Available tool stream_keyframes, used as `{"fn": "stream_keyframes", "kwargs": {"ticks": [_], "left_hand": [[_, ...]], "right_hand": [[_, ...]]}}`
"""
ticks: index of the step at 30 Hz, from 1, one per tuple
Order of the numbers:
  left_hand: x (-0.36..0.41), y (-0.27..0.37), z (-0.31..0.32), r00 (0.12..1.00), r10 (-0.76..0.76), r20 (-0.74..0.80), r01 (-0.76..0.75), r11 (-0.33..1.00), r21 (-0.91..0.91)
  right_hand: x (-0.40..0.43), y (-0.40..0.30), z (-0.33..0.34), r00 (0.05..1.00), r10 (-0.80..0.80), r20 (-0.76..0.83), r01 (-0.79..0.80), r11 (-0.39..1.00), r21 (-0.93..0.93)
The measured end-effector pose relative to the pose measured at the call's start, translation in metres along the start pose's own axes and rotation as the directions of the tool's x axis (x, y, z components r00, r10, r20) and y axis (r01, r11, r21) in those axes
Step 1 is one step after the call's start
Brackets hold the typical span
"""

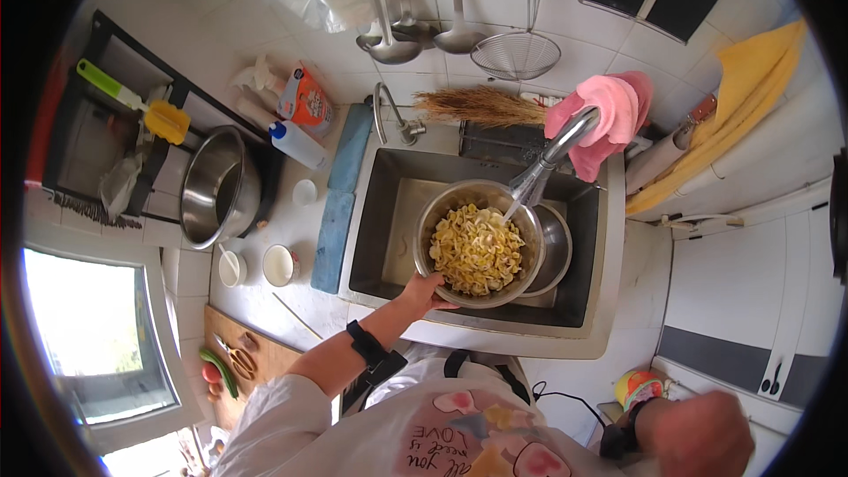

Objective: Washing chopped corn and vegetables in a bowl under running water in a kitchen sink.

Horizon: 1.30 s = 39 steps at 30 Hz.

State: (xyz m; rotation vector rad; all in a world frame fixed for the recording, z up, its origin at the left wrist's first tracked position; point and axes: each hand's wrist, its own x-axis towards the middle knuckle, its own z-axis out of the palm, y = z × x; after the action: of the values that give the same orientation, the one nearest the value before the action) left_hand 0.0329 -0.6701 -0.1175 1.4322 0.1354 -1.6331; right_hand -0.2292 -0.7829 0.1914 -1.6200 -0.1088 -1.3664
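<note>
My left hand (429, 294) grips the near left rim of a stainless steel bowl (424, 235) held over the sink. Pale yellow, curled pieces of food (476, 249) lie inside, and water runs onto them from the faucet (540, 172). A second metal bowl (560, 248) sits partly beneath, to the right, in the sink. Blurred, my right hand (703, 436) is raised at the lower right, away from the sink; its fingers cannot be made out.
The sink (374, 218) has a pink cloth (606, 116) over its faucet. Blue sponge-like blocks (334, 238), cups (281, 265) and a bottle (298, 144) stand left. Scissors (242, 363) rest on a wooden cutting board (265, 344). Ladles (394, 50) and a wire strainer (515, 55) hang behind.
</note>
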Motion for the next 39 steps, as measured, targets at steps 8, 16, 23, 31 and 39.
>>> {"fn": "stream_keyframes", "kwargs": {"ticks": [8, 16, 23, 31, 39], "left_hand": [[0.0, 0.003, -0.008, 0.998, -0.021, -0.051, 0.02, 0.999, -0.026], [0.002, 0.002, -0.013, 0.998, 0.0, -0.067, -0.001, 1.0, -0.013], [0.025, 0.0, -0.039, 0.993, -0.08, -0.082, 0.074, 0.994, -0.083], [0.036, 0.015, -0.068, 0.996, -0.01, -0.084, 0.012, 1.0, 0.028], [0.054, 0.006, -0.082, 0.992, -0.02, -0.123, 0.006, 0.993, -0.117]], "right_hand": [[0.01, -0.023, 0.006, 0.813, -0.582, -0.016, 0.582, 0.811, 0.05], [0.006, -0.019, -0.002, 0.888, -0.459, -0.029, 0.456, 0.888, -0.061], [-0.042, -0.003, -0.005, 0.99, 0.144, 0.004, -0.127, 0.887, -0.443], [-0.108, 0.216, -0.02, 0.894, 0.386, -0.226, -0.424, 0.569, -0.704], [-0.069, 0.271, 0.0, 0.676, 0.655, -0.338, -0.721, 0.492, -0.487]]}}
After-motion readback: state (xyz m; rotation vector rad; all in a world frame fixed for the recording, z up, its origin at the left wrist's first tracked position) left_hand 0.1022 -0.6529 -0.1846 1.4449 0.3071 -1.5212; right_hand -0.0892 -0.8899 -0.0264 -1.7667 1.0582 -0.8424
